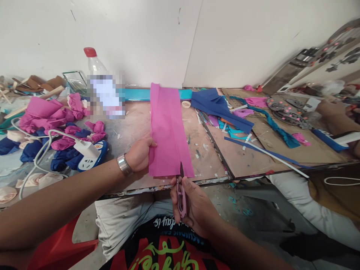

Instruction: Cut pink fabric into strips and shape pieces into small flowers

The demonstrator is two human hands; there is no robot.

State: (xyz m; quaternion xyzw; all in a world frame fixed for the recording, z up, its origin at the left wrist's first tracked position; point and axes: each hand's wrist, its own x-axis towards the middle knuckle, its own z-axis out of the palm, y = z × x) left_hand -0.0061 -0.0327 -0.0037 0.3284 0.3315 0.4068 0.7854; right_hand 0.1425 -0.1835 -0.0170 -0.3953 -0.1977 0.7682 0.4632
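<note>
A long strip of bright pink cloth (167, 127) lies across the table, its near end at the front edge. My left hand (140, 152) pinches the strip's left edge, thumb on top and fingers hidden beneath. Pink-handled scissors (181, 200) are gripped in my right hand (194, 202). Their dark blades point away from me over the near edge of the cloth, towards its right side. I cannot tell whether the blades have cut into it. The strip's far end covers part of a flat turquoise bar (137, 94).
Pink and blue cloth bundles (45, 116), a power strip (92, 155) and white cable lie left. Behind stand a red-capped bottle (94, 60) and a blurred phone (105, 93). Blue cloth (219, 107) and scraps lie right. Another person's hand (334, 116) is at far right.
</note>
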